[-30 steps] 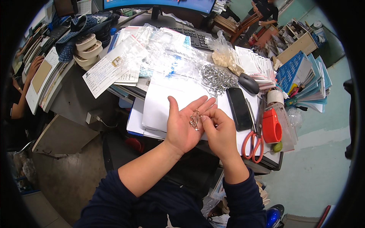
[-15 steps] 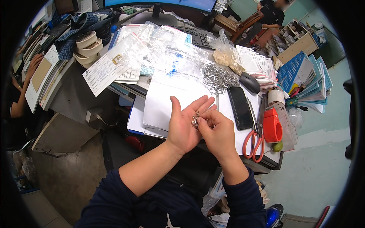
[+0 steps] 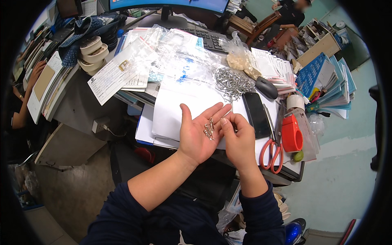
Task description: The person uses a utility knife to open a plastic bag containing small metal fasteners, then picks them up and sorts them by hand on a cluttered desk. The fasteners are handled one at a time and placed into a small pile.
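My left hand (image 3: 196,136) is palm up, its fingers stretched out and its thumb apart. Several small, slender, silvery metal pieces (image 3: 209,130) rest loose on that palm. Close against its fingers is my right hand (image 3: 239,139), thumb and forefinger pinched together and the other fingers curled. A bit of shiny metal shows between those curled fingers, though most of it is hidden. Beyond both hands, a heap of similar silvery metal pieces (image 3: 233,83) lies on the desk beside clear plastic bags (image 3: 190,65). White paper sheets (image 3: 175,112) lie beneath and behind my left hand.
Right of my hands lie a black phone (image 3: 257,114), a black mouse (image 3: 266,87), red-handled scissors (image 3: 271,155) and a red tape dispenser (image 3: 291,136). A keyboard (image 3: 208,38) and monitor (image 3: 167,5) stand at the back. Another person's hand (image 3: 38,71) is at far left.
My right hand has drawn slightly right, off the pieces in my left palm, and its fingers have curled in. More of the metal pieces on the palm now show.
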`<state>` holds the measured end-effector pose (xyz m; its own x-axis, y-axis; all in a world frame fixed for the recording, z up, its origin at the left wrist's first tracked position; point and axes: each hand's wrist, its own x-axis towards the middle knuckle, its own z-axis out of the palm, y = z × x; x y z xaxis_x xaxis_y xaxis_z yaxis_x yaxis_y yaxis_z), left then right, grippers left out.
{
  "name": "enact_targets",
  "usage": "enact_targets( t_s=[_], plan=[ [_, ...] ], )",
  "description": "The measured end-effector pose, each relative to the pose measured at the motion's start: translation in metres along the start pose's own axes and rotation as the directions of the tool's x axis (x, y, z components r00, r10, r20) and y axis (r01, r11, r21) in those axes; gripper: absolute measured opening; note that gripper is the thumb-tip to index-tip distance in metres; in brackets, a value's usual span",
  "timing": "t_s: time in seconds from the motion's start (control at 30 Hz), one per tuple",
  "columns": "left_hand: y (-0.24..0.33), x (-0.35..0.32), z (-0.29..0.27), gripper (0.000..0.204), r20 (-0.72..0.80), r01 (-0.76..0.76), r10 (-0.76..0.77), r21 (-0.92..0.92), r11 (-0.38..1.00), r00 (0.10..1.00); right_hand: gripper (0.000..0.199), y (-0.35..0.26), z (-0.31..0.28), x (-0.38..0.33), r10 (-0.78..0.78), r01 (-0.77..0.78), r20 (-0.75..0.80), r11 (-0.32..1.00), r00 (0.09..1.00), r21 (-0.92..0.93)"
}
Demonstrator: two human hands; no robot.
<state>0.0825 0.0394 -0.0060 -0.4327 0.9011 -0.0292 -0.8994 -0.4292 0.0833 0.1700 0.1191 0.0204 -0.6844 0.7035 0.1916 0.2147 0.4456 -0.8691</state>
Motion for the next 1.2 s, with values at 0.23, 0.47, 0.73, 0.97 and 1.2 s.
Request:
enact_targets(
  t_s=[0.23, 0.47, 0.73, 0.97, 1.2],
  plan=[
    [0.005, -0.003, -0.002, 0.100, -0.006, 0.046, -0.046, 0.007, 0.999, 0.999, 0.007, -0.006, -0.004, 0.003, -0.039, 0.037, 0.090, 0.999, 0.995, 0.034],
    [0.004, 0.000, -0.006, 0.100, 0.008, 0.058, -0.058, 0.052, 0.997, 0.998, 0.011, -0.024, -0.008, 0.002, -0.138, 0.163, 0.167, 0.976, 0.976, -0.145],
    [0.003, 0.005, 0.000, 0.102, 0.025, 0.087, -0.090, 0.095, 0.992, 0.996, 0.010, -0.015, -0.012, 0.009, -0.155, 0.192, 0.209, 0.967, 0.966, -0.170],
    [0.000, 0.012, 0.002, 0.101, -0.024, 0.062, -0.061, 0.035, 0.997, 0.998, 0.011, 0.007, -0.018, 0.019, -0.002, -0.011, 0.088, 0.990, 0.996, 0.144],
    [0.020, 0.010, 0.006, 0.095, -0.148, -0.085, 0.096, 0.079, 0.993, 0.984, 0.014, 0.021, -0.043, 0.054, 0.122, -0.075, 0.126, 0.942, 0.985, -0.327]
  ],
)
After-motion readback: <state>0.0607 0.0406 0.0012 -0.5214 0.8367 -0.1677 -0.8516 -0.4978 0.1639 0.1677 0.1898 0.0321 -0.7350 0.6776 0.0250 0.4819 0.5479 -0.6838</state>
